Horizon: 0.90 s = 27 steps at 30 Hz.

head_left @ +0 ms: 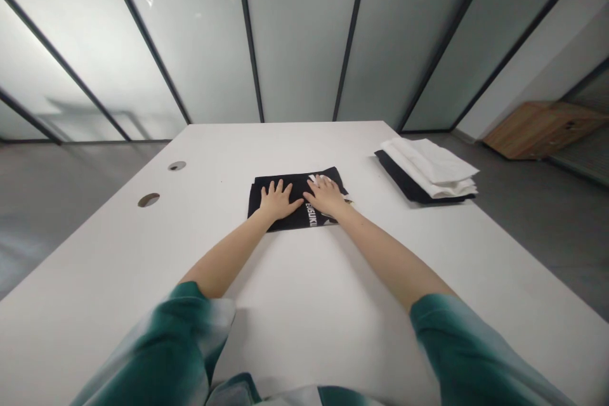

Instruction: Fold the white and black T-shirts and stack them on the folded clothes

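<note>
A folded black garment [297, 219] with white lettering and a print lies flat on the white table [304, 304], near its middle. On the left half of the cloth rests my left hand [278, 202], palm down with fingers spread. My right hand [326, 195] presses on the right half, over part of the print, its fingers also apart. Both hands are open and touch the fabric without gripping it. The hands cover part of the lettering and picture. Which kind of garment it is cannot be told from the folded shape.
Toward the table's right edge sits a stack of folded white cloth [431, 165] on top of folded black cloth [404, 181]. Two round holes [149, 200] pierce the tabletop at left. Frosted glass panels [304, 32] stand beyond the far edge; a wooden cabinet [537, 130] is at right.
</note>
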Each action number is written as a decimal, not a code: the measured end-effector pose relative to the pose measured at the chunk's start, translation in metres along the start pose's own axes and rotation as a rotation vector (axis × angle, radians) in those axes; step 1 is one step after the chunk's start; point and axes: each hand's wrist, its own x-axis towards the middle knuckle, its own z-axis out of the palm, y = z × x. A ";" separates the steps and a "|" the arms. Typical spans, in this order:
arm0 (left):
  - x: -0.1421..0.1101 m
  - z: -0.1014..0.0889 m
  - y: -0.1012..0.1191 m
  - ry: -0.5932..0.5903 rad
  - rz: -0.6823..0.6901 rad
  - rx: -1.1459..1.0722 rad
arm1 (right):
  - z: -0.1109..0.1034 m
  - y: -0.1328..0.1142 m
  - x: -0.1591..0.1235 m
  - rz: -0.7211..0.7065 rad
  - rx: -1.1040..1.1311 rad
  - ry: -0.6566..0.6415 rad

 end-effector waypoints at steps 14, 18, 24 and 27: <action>-0.038 0.003 -0.051 -0.009 -0.029 -0.022 | -0.002 0.034 -0.017 0.049 -0.038 -0.015; -0.041 0.001 -0.049 0.076 0.005 -0.011 | -0.003 0.039 -0.020 0.012 -0.073 0.073; -0.040 0.004 -0.055 0.160 0.114 -0.045 | -0.006 0.042 -0.023 -0.007 -0.108 0.137; -0.037 0.006 -0.058 0.165 0.121 -0.071 | -0.005 0.042 -0.024 -0.013 -0.102 0.143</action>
